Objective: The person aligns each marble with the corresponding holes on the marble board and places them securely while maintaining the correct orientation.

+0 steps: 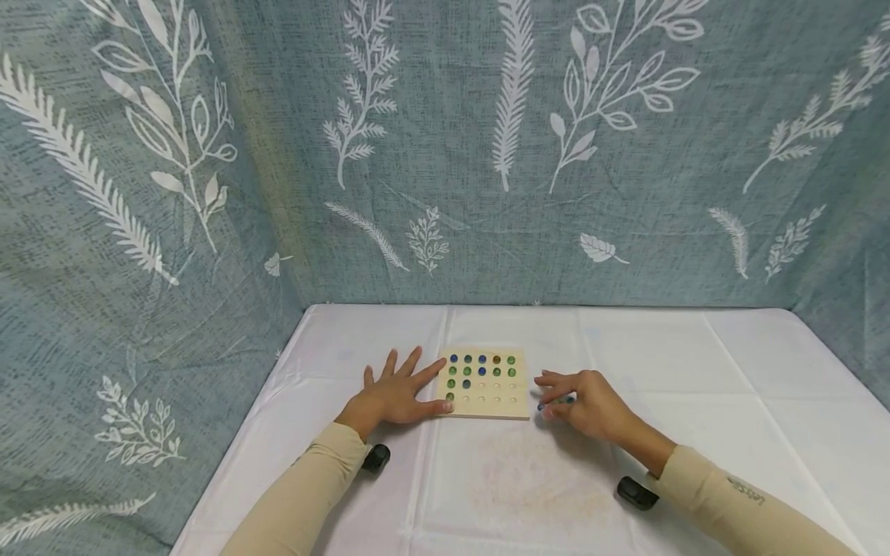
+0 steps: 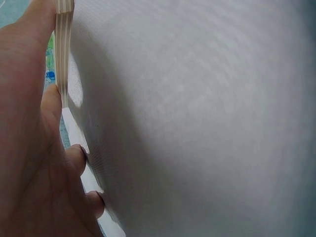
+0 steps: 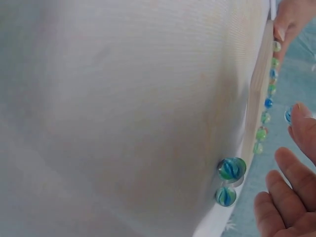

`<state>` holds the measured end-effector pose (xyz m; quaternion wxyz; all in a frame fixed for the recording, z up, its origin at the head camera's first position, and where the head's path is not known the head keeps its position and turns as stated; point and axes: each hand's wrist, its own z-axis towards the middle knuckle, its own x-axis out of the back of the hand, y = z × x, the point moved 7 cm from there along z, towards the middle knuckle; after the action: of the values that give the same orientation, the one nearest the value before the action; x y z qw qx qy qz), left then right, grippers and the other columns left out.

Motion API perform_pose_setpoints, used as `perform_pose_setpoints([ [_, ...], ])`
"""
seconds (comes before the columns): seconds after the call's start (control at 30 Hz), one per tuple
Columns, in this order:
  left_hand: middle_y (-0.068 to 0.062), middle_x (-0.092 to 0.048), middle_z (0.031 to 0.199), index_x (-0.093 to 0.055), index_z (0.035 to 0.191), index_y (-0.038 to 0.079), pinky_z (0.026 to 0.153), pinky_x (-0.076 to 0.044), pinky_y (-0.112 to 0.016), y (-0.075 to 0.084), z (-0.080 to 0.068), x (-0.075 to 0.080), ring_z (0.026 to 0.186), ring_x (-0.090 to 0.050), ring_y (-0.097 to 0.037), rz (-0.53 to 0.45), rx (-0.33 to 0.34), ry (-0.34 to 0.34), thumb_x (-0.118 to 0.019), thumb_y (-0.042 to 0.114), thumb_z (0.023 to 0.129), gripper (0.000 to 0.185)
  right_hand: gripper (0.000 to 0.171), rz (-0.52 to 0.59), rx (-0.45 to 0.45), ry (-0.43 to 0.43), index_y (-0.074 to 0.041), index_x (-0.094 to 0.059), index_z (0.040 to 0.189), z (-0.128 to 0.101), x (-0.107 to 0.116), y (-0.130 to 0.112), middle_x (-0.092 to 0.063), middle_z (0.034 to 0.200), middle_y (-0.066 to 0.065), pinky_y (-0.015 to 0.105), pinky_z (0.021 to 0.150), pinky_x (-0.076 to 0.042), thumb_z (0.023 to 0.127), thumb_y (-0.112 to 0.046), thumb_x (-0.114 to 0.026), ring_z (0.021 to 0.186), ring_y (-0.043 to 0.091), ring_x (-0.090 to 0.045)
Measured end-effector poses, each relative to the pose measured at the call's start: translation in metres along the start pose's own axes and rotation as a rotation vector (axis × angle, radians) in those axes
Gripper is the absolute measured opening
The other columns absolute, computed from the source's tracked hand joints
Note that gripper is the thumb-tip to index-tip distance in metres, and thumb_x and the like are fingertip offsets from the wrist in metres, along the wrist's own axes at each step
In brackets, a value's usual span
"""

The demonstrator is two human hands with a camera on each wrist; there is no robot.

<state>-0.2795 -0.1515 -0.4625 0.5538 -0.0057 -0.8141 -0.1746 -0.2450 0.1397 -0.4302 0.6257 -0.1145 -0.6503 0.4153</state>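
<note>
A pale wooden board point(image 1: 490, 409) with rows of round hollows lies on the table, several glass marbles point(image 1: 482, 371) seated in it. Its two back rows are filled; the third row has two marbles at the left and the front row has one. My left hand point(image 1: 396, 395) spreads its fingers beside the board, index fingertip and thumb resting on its left edge. To the right of the board, my right hand point(image 1: 584, 401) pinches a blue marble point(image 3: 288, 115) between thumb and finger, mostly hidden by the thumb. Two blue-green swirled marbles point(image 3: 232, 169) sit on the table beneath that hand.
A white cloth point(image 1: 660, 363) with fold creases covers the table. Leaf-patterned blue-green curtains point(image 1: 445, 154) hang behind it and along the sides. Black devices point(image 1: 636, 493) sit at both wrists, below the beige sleeves point(image 1: 737, 494).
</note>
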Motion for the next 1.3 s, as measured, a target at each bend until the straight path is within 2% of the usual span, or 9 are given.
perform_pose_setpoints([
  [0.33,-0.005,-0.004,0.179,-0.024,0.165,0.044,0.122,-0.002,-0.079,-0.002,0.0,-0.001,0.163,0.004,-0.046,-0.006,0.002,-0.002,-0.052,0.079,0.093,0.085,0.015,-0.007,0.019,0.008,-0.006,-0.085,0.097,0.007,-0.003,-0.005,-0.075,0.13,0.011,0.054,0.108,-0.052,0.083,-0.001,-0.083,0.134,0.034,-0.064],
  [0.8,-0.005,-0.004,0.179,-0.024,0.165,0.045,0.122,-0.001,-0.079,-0.003,0.001,-0.003,0.163,0.004,-0.046,-0.01,0.0,-0.003,-0.051,0.081,0.092,0.086,0.013,0.049,0.02,0.01,-0.004,-0.084,0.098,0.018,-0.009,-0.013,-0.073,0.132,0.013,0.056,0.112,-0.047,0.086,-0.001,-0.082,0.137,0.036,-0.061],
  [1.3,-0.005,-0.003,0.179,-0.023,0.165,0.045,0.122,0.0,-0.079,-0.003,0.002,-0.002,0.163,0.006,-0.046,-0.023,-0.005,-0.006,-0.052,0.081,0.092,0.086,0.012,0.016,0.058,0.027,-0.003,-0.084,0.097,0.029,-0.015,-0.017,-0.074,0.129,0.015,0.055,0.11,-0.049,0.085,-0.001,-0.082,0.134,0.038,-0.063],
])
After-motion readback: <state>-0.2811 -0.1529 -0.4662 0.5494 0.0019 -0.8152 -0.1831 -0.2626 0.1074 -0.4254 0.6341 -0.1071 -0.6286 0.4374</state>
